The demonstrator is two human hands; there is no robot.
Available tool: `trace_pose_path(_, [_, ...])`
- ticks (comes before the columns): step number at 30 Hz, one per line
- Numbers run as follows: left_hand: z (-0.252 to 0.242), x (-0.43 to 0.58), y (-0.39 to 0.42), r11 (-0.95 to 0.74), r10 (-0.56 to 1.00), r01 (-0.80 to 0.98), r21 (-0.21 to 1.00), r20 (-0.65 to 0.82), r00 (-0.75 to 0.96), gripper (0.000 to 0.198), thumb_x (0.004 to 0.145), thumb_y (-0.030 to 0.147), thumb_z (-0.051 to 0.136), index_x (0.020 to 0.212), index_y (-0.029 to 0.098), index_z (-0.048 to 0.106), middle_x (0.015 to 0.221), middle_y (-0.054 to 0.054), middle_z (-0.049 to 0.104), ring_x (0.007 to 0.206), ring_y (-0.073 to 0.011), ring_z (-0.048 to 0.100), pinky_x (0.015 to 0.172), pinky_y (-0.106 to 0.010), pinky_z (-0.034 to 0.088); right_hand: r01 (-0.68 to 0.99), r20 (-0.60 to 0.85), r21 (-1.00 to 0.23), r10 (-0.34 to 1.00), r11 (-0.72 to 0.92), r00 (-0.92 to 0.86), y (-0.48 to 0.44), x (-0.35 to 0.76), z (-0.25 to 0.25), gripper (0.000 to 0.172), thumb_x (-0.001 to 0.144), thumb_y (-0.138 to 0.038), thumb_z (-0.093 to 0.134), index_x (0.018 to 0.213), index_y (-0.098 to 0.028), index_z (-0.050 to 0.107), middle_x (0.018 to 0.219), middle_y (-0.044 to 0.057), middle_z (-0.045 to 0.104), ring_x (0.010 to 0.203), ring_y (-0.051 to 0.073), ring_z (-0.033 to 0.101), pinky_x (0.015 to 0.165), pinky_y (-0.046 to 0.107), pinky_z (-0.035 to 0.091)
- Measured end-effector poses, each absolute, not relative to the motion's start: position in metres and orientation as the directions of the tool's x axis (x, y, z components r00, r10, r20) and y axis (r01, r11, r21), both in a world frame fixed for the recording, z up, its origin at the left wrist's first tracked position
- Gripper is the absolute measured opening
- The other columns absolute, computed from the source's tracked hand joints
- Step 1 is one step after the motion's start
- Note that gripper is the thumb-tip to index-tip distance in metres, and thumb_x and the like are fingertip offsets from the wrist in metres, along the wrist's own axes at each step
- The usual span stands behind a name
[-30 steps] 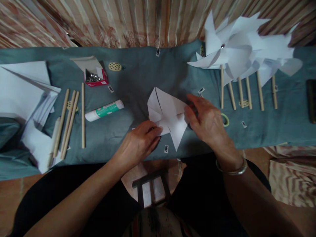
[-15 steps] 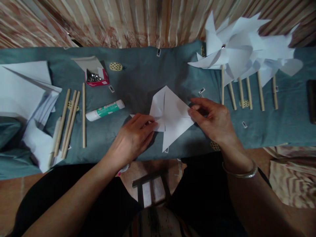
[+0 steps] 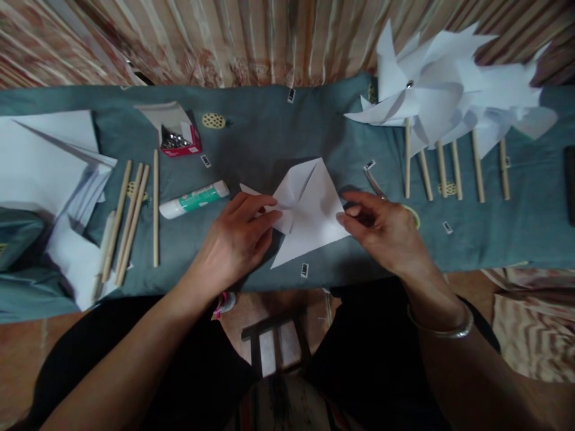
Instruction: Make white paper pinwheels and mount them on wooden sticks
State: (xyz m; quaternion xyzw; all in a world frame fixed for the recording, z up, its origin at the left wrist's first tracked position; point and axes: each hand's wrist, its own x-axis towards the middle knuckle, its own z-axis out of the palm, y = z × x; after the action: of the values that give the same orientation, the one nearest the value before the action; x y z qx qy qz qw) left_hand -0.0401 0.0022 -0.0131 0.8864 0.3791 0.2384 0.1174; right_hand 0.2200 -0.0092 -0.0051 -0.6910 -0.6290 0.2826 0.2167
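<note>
One partly folded white paper (image 3: 317,209) lies near the front edge of the desk (image 3: 251,137), pinched at its left part by the left hand (image 3: 238,236) and at its right corner by the right hand (image 3: 386,233). Leftward are wooden sticks (image 3: 156,215), then a glue stick (image 3: 194,199). Farther back stand an opened red box (image 3: 184,148) and, at right, white pinwheels (image 3: 435,90); behind hangs a pleated curtain (image 3: 260,36).
</note>
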Motion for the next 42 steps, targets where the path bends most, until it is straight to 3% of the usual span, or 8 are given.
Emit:
trace_pose_path(6, [-0.010,-0.041,0.003,-0.683,0.729,0.611,0.399,0.342,0.592,0.025,0.086,0.011,0.056,0.110,0.015,0.063,0.120,-0.013,0.064,0.099,-0.0250,0.060,0.086,-0.044,0.052,0.753,-0.167,-0.650,0.986,-0.101,-0.012,-0.017,0.215,-0.005,0.036,0.080,-0.031,0.067,0.114,-0.020,0.069,0.081,0.003,0.074,0.066,0.020,0.068,0.063,0.033,0.055])
trace_pose_path(11, [-0.009,-0.031,-0.008,-0.734,0.679,0.583,0.348,0.409,0.609,0.026,0.089,0.025,0.062,0.110,0.012,0.062,0.114,-0.015,0.066,0.100,-0.0277,0.060,0.084,-0.046,0.050,0.807,-0.093,-0.588,0.996,-0.048,-0.009,-0.018,0.216,-0.003,0.035,0.079,-0.032,0.068,0.112,-0.021,0.069,0.077,0.001,0.074,0.057,0.018,0.065,0.058,0.032,0.053])
trace_pose_path(14, [-0.011,-0.021,-0.018,-0.758,0.652,0.570,0.317,0.344,0.676,0.024,0.091,0.032,0.061,0.109,0.016,0.062,0.104,-0.009,0.068,0.095,-0.0254,0.060,0.080,-0.042,0.049,0.819,-0.041,-0.575,0.999,0.002,-0.032,-0.018,0.216,-0.003,0.028,0.080,-0.033,0.067,0.106,-0.024,0.070,0.074,0.000,0.073,0.057,0.018,0.066,0.059,0.032,0.052])
trace_pose_path(18, [-0.013,-0.012,-0.025,-0.765,0.641,0.585,0.268,0.244,0.727,0.017,0.092,0.026,0.059,0.105,0.016,0.064,0.097,-0.007,0.069,0.088,-0.0230,0.059,0.075,-0.038,0.047,0.820,-0.024,-0.572,0.999,0.026,-0.048,-0.019,0.216,-0.002,0.024,0.082,-0.032,0.066,0.104,-0.024,0.070,0.074,0.000,0.073,0.062,0.019,0.068,0.061,0.032,0.053])
trace_pose_path(25, [-0.014,-0.009,-0.027,-0.785,0.620,0.579,0.223,0.287,0.730,0.013,0.094,0.017,0.055,0.101,0.014,0.065,0.091,-0.006,0.069,0.079,-0.0202,0.058,0.066,-0.035,0.046,0.828,-0.025,-0.561,0.999,0.017,-0.037,-0.021,0.215,-0.003,0.028,0.081,-0.029,0.067,0.108,-0.023,0.071,0.078,0.002,0.075,0.069,0.021,0.070,0.067,0.034,0.055])
trace_pose_path(31, [-0.014,-0.013,-0.031,-0.775,0.630,0.578,0.255,0.250,0.735,0.013,0.094,0.015,0.053,0.096,0.011,0.066,0.087,-0.008,0.068,0.079,-0.0194,0.061,0.068,-0.033,0.052,0.811,0.055,-0.582,0.998,0.060,-0.034,-0.021,0.218,0.002,0.019,0.086,-0.026,0.061,0.100,-0.026,0.074,0.093,0.004,0.077,0.082,0.024,0.072,0.079,0.039,0.057])
trace_pose_path(36, [-0.014,-0.018,-0.032,-0.758,0.651,0.592,0.276,0.268,0.710,0.013,0.094,0.015,0.054,0.093,0.010,0.066,0.087,-0.008,0.068,0.079,-0.0191,0.064,0.068,-0.031,0.055,0.734,0.098,-0.653,0.982,0.186,-0.161,-0.020,0.221,0.004,0.023,0.088,-0.019,0.057,0.100,-0.028,0.074,0.102,0.003,0.076,0.099,0.025,0.070,0.094,0.044,0.054])
trace_pose_path(42, [-0.014,-0.022,-0.034,-0.751,0.660,0.602,0.271,0.318,0.681,0.016,0.094,0.015,0.051,0.090,0.012,0.066,0.087,-0.008,0.069,0.076,-0.0177,0.065,0.066,-0.030,0.056,0.609,0.024,-0.767,0.957,0.204,-0.290,-0.024,0.223,-0.004,0.024,0.086,-0.020,0.061,0.106,-0.028,0.073,0.117,0.005,0.070,0.113,0.024,0.064,0.101,0.046,0.049])
